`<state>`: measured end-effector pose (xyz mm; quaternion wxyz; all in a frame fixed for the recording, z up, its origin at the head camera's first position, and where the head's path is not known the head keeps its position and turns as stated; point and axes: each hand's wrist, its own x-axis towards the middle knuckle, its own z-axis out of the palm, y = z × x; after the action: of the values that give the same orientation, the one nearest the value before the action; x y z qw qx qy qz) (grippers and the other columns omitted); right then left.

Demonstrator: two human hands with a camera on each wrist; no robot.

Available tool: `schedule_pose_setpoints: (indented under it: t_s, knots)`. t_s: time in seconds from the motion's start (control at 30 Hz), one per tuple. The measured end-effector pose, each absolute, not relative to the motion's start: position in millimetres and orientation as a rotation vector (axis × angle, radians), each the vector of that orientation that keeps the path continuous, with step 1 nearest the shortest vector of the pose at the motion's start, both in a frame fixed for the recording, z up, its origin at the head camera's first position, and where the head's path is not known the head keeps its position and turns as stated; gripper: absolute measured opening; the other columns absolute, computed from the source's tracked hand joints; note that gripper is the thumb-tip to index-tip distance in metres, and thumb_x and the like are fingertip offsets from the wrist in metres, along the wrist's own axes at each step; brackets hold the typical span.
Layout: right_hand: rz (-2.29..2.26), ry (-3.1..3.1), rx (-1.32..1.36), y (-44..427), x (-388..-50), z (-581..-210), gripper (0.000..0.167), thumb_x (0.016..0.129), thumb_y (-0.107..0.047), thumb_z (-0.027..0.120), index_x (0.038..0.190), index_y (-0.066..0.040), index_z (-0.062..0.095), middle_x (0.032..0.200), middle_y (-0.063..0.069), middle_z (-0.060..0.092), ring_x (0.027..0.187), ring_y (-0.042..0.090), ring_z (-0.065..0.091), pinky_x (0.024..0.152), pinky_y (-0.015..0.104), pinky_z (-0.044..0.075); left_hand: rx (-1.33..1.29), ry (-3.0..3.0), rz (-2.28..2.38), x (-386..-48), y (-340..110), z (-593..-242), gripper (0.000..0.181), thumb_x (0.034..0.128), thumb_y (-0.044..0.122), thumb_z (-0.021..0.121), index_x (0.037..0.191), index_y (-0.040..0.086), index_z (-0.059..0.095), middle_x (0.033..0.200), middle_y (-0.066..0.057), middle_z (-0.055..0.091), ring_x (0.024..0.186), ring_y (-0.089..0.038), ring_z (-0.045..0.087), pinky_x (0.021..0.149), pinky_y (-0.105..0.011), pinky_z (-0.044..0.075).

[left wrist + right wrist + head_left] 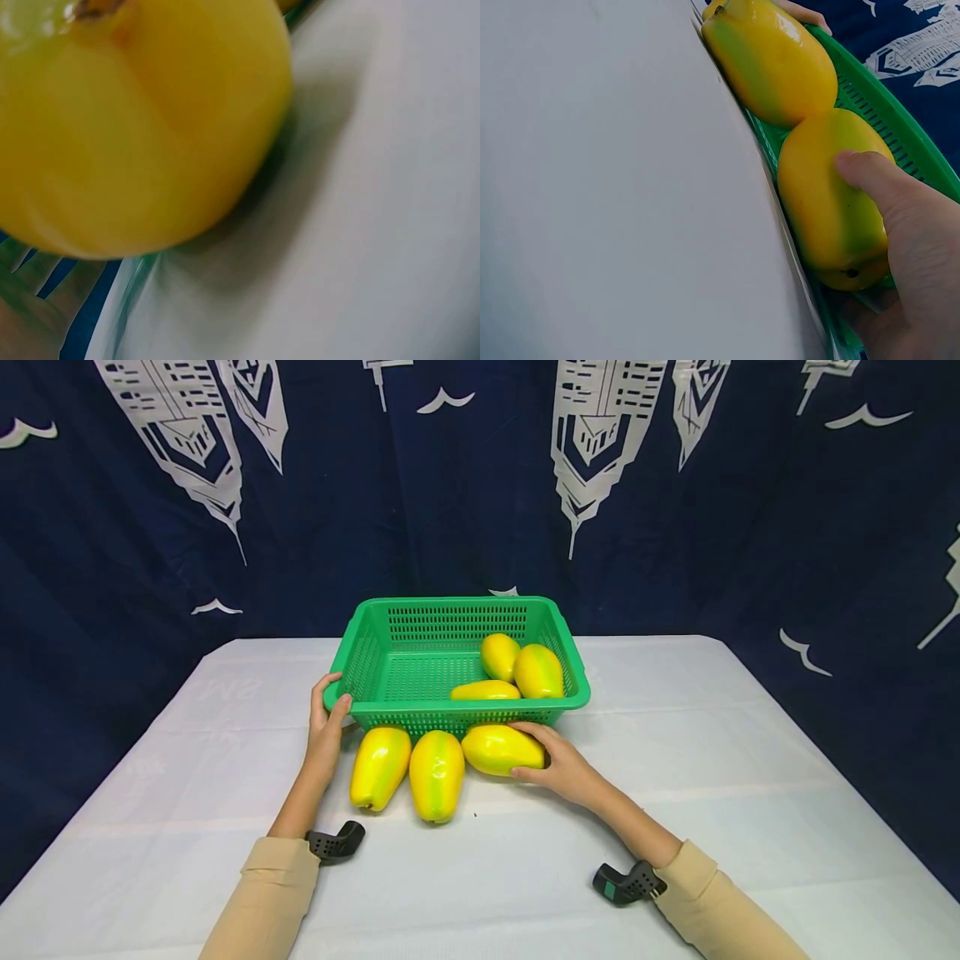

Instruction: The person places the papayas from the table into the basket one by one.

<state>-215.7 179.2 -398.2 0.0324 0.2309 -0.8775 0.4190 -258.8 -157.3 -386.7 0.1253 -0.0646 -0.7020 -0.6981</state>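
My right hand (566, 764) holds a glossy yellow papaya (495, 750) that lies sideways on the table against the basket's front. In the right wrist view the thumb (874, 174) presses on its green-streaked side, while the other fingers are mostly hidden. With my left hand (326, 727) I grip the front left corner of the green plastic basket (457, 705). Two more papayas lie between the hands, a left one (380, 768) and a middle one (437, 777), both pointing toward me. One papaya (150, 142) fills much of the left wrist view.
Inside the basket, toward its right side, are three yellow fruits: a rear one (499, 656), a right one (538, 672) and a front one (485, 691). A white cloth covers the table (450, 893). Behind it hangs a dark blue curtain (450, 510) with white prints.
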Motion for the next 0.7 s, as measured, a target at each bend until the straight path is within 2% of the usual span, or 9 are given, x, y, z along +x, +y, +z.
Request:
schedule_pose_setpoints:
  t_s: [0.33, 0.7]
  knots:
    - [1.342, -2.731, 0.7, 180, -216, -393, 0.061, 0.077, -0.022, 0.071, 0.131, -0.014, 0.044, 0.131, 0.012, 0.046, 0.114, 0.027, 0.046, 0.092, 0.043, 0.04, -0.199, -2.054, -2.01, -260, -158, -387, 0.046, 0.095, 0.028, 0.04, 0.138, 0.02, 0.025, 0.139, -0.01, 0.026, 0.115, -0.024, 0.037, 0.092, -0.053, 0.037]
    - [1.344, -2.811, 0.723, 188, -219, -383, 0.059, 0.078, -0.025, 0.07, 0.13, -0.014, 0.045, 0.131, 0.008, 0.049, 0.113, 0.025, 0.047, 0.094, 0.044, 0.039, -0.216, -2.054, -2.022, -259, -157, -387, 0.048, 0.0952, 0.027, 0.04, 0.139, 0.019, 0.023, 0.142, -0.008, 0.023, 0.117, -0.025, 0.036, 0.093, -0.053, 0.037]
